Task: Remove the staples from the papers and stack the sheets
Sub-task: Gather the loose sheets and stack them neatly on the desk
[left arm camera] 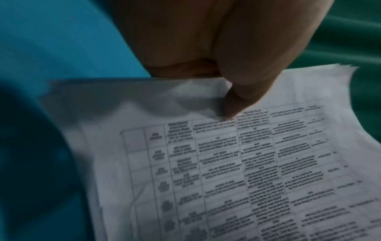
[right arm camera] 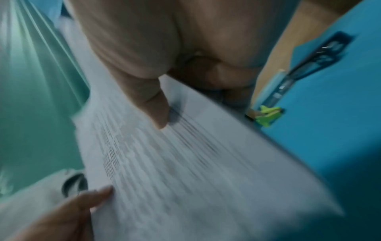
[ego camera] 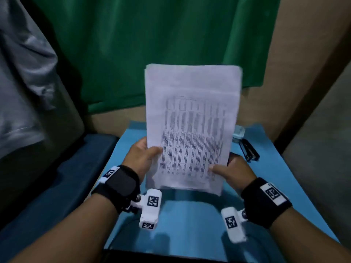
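A bundle of white printed papers [ego camera: 191, 120] stands nearly upright above the blue mat [ego camera: 186, 215], with a table of text facing me. My left hand [ego camera: 144, 156] grips its lower left edge, thumb on the front of the papers [left arm camera: 226, 163]. My right hand [ego camera: 228, 171] grips the lower right edge, thumb pressed on the front of the papers [right arm camera: 185, 163]. The fingers of both hands are hidden behind the sheets. No staple can be made out in the blurred frames.
A black stapler [ego camera: 248, 150] and a small pale box [ego camera: 238, 134] lie at the mat's far right. A green staple remover [right arm camera: 268, 115] lies near the stapler [right arm camera: 309, 65]. A green cloth [ego camera: 152, 44] hangs behind. A dark blue cushion [ego camera: 47, 186] lies to the left.
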Motion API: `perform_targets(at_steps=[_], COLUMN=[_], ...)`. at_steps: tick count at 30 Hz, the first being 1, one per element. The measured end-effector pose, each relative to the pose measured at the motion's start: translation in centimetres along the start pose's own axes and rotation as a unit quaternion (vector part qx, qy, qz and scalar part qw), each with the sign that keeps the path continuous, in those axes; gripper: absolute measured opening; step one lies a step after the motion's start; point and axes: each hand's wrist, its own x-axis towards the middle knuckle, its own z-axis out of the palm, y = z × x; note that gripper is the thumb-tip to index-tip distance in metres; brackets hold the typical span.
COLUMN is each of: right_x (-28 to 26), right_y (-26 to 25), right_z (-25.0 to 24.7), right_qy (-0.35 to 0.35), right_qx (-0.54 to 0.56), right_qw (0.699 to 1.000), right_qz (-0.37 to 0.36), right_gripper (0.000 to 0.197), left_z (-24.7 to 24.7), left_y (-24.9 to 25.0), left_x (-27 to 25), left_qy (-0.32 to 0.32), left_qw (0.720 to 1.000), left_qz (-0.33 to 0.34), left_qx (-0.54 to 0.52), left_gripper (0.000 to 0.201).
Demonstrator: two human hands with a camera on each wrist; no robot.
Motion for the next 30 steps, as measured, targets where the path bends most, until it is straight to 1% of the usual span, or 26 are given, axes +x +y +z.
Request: perform_targets(at_steps=[2,3,4,6,8,11,12,15,16,18,20,22,24,26,28,30], right_x=[1.2,1.7,2.2,2.2,1.8,0.4,0.2,0.9,1.3,1.6,1.3,1.1,1.6,2.0,1.7,1.3], right_y=[-1.4,-2.2,-2.8,-3.3,-1.9,0.9,1.5,1.4,1.1,1.3,2.4,3.4,4.1,4.7,5.6,5.9], right_z=[0.3,0.6,0.9,1.4,1.7,3.1,3.6,3.5,3.2,2.9,3.4,3.8,3.6,3.4,3.4,3.5], right_qy=[0.057,0.081,0.094,0.093,0.085,0.059,0.054,0.079,0.077,0.060,0.054,0.053,0.062,0.068,0.041,0.021], right_qx=[0.063,0.101,0.129,0.153,0.130,0.074,0.069,0.068,0.079,0.086,0.046,-0.007,0.002,0.015,-0.028,-0.061], right_qw=[0.996,0.991,0.986,0.982,0.988,0.995,0.995,0.994,0.994,0.994,0.996,0.996,0.996,0.994,0.992,0.990], right_qz=[-0.020,-0.029,-0.044,-0.053,-0.023,0.039,0.046,0.033,0.024,0.020,0.055,0.075,0.063,0.079,0.112,0.123], right_gripper=[0.024,0.027,0.030,0.030,0.027,0.027,0.027,0.027,0.027,0.026,0.024,0.021,0.021,0.022,0.022,0.024], left_z=[0.8,1.2,1.5,1.5,1.3,1.4,1.6,1.8,1.5,0.8,0.7,1.0,1.0,0.8,0.6,0.4], left_y=[0.8,1.2,1.4,0.7,-1.3,-5.2,-5.8,-5.6,-5.6,-5.9,-6.5,-7.0,-7.2,-7.4,-8.0,-8.1], left_x=[0.2,0.1,0.0,-0.3,-0.6,-1.3,-1.3,-0.7,-0.3,0.2,0.0,-0.2,0.1,0.0,0.0,0.1], left_qy=[0.011,0.022,0.037,0.057,0.067,0.068,0.069,0.085,0.090,0.077,0.051,0.049,0.058,0.037,0.018,0.011], left_qw=[0.995,0.992,0.989,0.987,0.991,0.994,0.995,0.994,0.994,0.995,0.997,0.995,0.995,0.994,0.991,0.989], left_qz=[0.086,0.114,0.135,0.146,0.118,0.068,0.060,0.055,0.055,0.052,0.022,0.011,0.022,0.018,-0.017,-0.042], left_qx=[0.058,0.059,0.050,0.024,0.014,0.046,0.050,0.035,0.022,0.022,0.057,0.083,0.078,0.099,0.133,0.138], left_gripper=[0.028,0.031,0.033,0.032,0.025,0.019,0.018,0.018,0.019,0.021,0.021,0.019,0.019,0.021,0.017,0.015])
